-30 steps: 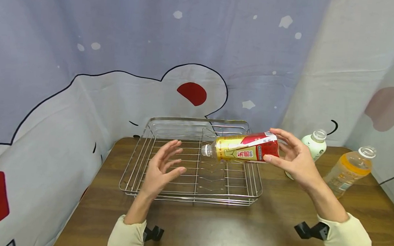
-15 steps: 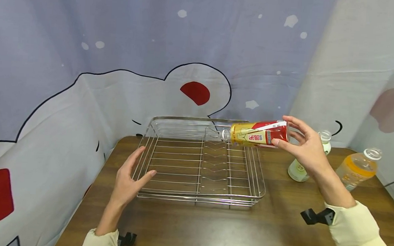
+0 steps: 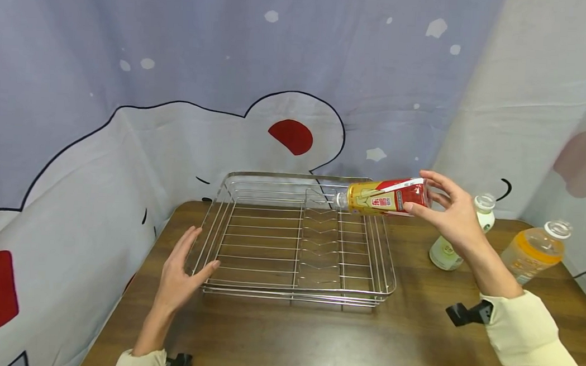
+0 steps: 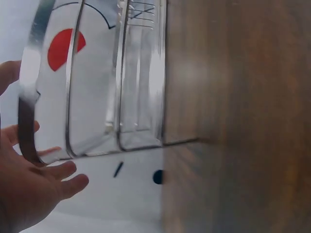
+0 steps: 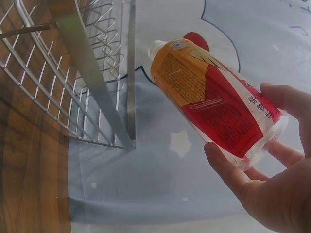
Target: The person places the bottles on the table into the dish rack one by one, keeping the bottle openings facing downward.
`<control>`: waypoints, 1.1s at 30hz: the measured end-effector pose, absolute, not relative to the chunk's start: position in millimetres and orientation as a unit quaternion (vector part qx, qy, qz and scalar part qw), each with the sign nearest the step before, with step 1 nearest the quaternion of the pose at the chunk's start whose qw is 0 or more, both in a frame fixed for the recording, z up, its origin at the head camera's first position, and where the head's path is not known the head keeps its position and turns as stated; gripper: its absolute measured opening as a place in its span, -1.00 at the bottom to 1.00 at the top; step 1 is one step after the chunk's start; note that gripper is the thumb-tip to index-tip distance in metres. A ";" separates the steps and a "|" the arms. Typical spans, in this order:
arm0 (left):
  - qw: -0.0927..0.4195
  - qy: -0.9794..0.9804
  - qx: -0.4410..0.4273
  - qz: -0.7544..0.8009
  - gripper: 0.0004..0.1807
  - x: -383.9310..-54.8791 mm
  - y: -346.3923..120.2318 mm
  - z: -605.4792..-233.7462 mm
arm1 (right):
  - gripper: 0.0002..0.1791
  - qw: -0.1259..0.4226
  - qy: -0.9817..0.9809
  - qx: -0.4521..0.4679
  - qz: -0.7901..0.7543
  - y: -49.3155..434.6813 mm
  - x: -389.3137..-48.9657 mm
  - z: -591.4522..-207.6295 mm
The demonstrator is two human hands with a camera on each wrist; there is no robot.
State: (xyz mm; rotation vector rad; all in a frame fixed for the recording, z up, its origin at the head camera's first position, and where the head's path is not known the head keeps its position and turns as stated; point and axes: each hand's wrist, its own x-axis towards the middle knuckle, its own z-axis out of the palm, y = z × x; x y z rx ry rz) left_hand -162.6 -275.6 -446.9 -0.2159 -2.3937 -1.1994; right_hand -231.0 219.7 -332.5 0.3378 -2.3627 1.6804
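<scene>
My right hand (image 3: 449, 215) grips a red and yellow plastic bottle (image 3: 385, 196) by its base. The bottle lies on its side in the air, its uncapped white-ringed neck pointing left over the right back part of the wire dish rack (image 3: 263, 258). In the right wrist view the thumb and fingers pinch the bottle's bottom end (image 5: 214, 97). My left hand (image 3: 173, 282) is beside the rack's front left corner, fingers spread and holding nothing. The left wrist view has these fingers around the rack's rim (image 4: 30, 97); whether they touch it I cannot tell.
A pale green bottle (image 3: 445, 254) stands on the table right of the rack, partly behind my right hand. Farther right is a clear bottle with an orange band (image 3: 536, 248), partly hidden by my forearm. A printed curtain (image 3: 205, 60) hangs behind the wooden table (image 3: 288, 339).
My left hand has moved left and down from above the rack to its front left corner. The held bottle has shifted right and a little farther back in my right hand.
</scene>
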 end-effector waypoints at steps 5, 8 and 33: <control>0.169 -0.868 -0.060 -0.463 -0.11 -161.5 -284.8 -456.6 | -0.27 0.111 -0.809 0.117 0.565 218.6 -236.9 -336.3; 0.129 -0.863 -0.050 -0.485 -0.09 -159.1 -288.8 -459.5 | -0.28 0.109 -0.812 0.116 0.561 216.8 -239.8 -338.5; 0.044 -0.768 -0.095 -0.632 -0.11 -165.5 -296.4 -471.7 | -0.19 0.083 -0.866 0.083 0.487 211.0 -257.1 -354.4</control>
